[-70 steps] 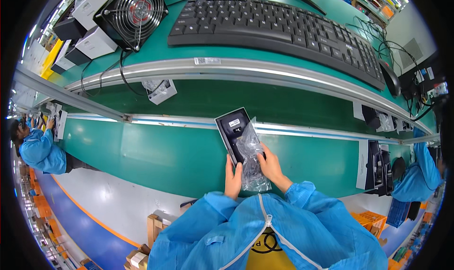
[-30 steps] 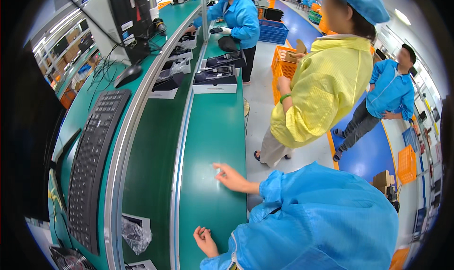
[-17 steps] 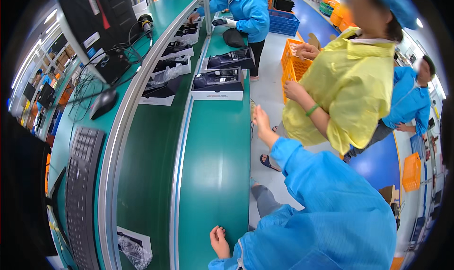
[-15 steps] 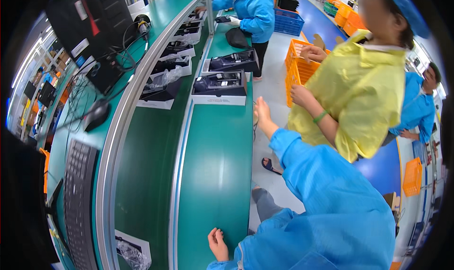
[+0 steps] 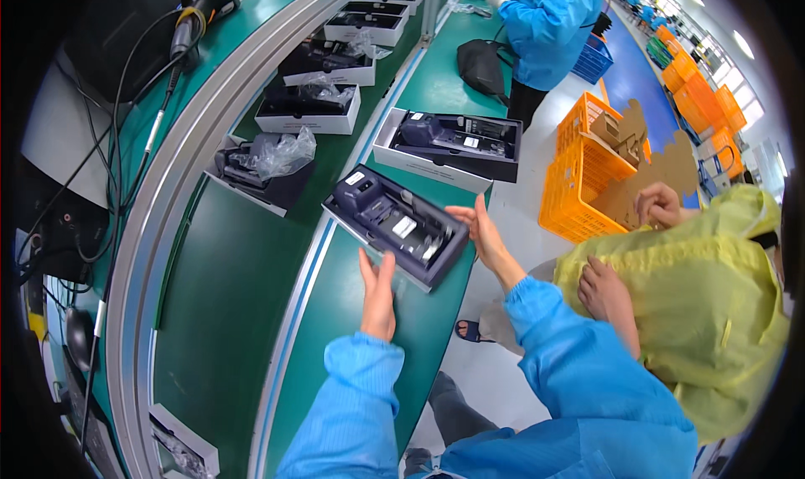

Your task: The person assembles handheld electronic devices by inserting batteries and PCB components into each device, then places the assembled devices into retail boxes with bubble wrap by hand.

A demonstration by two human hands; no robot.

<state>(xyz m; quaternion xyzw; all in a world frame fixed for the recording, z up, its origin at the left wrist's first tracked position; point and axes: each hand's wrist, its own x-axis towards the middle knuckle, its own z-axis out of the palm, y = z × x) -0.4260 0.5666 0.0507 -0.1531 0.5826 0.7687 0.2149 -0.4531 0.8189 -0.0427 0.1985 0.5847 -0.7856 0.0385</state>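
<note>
An open box (image 5: 449, 265) with a dark inner tray sits turned at an angle over the green bench, close to me. Inside it lies a dark handheld device (image 5: 377, 211) with pale labels. My left hand (image 5: 379, 299) holds its near long side, fingers fairly straight against the wall. At its right end my right hand (image 5: 482, 232) grips the corner, thumb pointing up. The box is between both hands; whether it is lifted off the bench I cannot tell. Just beyond stands a second open box (image 5: 444, 173) with a similar device.
Several open boxes with clear plastic bags, among them a near one (image 5: 277, 190), line the dark green belt (image 5: 226, 311) on the left. A metal rail (image 5: 138, 253) edges it. To my right are a person in yellow (image 5: 671, 311) and an orange crate (image 5: 579, 215) with cardboard.
My view has shifted toward the boxes. Both hands have come to the nearer box, the left one from low over the bench. That box now sits turned at an angle to the farther one.
</note>
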